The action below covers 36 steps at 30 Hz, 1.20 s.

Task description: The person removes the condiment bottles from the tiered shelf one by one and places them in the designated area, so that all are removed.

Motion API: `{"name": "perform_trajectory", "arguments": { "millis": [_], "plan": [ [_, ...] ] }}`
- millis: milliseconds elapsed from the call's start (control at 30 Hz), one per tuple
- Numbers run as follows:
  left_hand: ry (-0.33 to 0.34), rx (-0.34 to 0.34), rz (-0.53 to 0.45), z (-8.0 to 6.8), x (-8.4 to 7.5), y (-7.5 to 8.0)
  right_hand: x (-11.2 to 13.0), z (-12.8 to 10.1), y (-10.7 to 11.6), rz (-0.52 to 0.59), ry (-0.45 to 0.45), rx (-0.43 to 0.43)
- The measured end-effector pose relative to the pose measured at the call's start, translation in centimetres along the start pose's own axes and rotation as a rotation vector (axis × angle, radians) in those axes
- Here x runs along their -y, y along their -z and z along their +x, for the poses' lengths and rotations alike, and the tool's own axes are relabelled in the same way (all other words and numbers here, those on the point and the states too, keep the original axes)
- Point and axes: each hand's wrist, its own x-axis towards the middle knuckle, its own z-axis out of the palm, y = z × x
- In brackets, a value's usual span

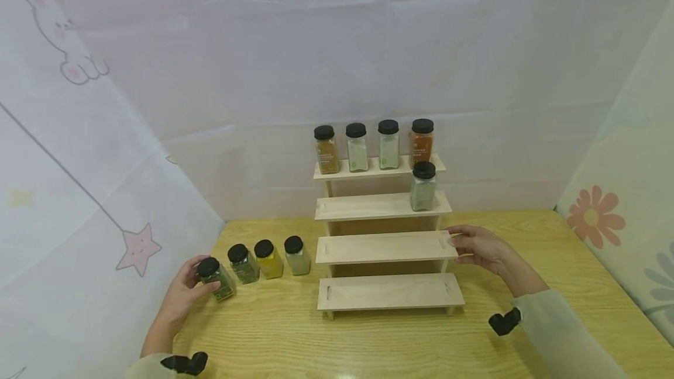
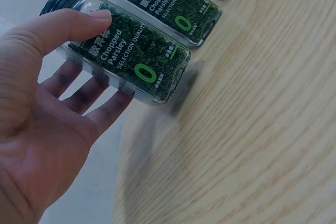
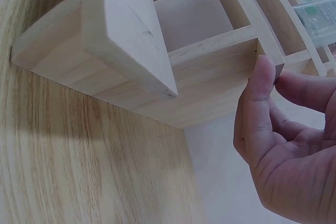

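Note:
My left hand (image 1: pixel 202 279) grips a black-capped jar of chopped parsley (image 1: pixel 218 279) (image 2: pixel 136 59), the leftmost of a row on the wooden table (image 1: pixel 368 344); the thumb lies on its label and the fingers (image 2: pixel 100 103) sit behind it. My right hand (image 1: pixel 455 245) (image 3: pixel 278 77) pinches the right end of the third shelf of a stepped wooden rack (image 1: pixel 387 247) (image 3: pixel 210 72), thumb against the shelf's edge. A second parsley jar (image 1: pixel 243 264) (image 2: pixel 168 3) stands right beside the held one.
A yellow jar (image 1: pixel 268 259) and a pale jar (image 1: pixel 297 256) finish the row left of the rack. Several jars (image 1: pixel 357 148) line the top shelf, and one pale jar (image 1: pixel 423 187) stands at the right of the second. White sheets hang close around the table.

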Motion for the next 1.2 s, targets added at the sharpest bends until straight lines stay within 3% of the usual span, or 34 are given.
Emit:
{"name": "perform_trajectory", "arguments": {
  "millis": [500, 1200],
  "plan": [
    [0.034, 0.005, -0.017, 0.45, 0.85, -0.25, 0.03, -0.08, 0.01, 0.004, 0.003, 0.007],
    [0.053, 0.009, 0.024, 0.18, 0.14, -0.83, -0.23, 0.01, 0.18, 0.015, 0.018, 0.016]
  ]
}}
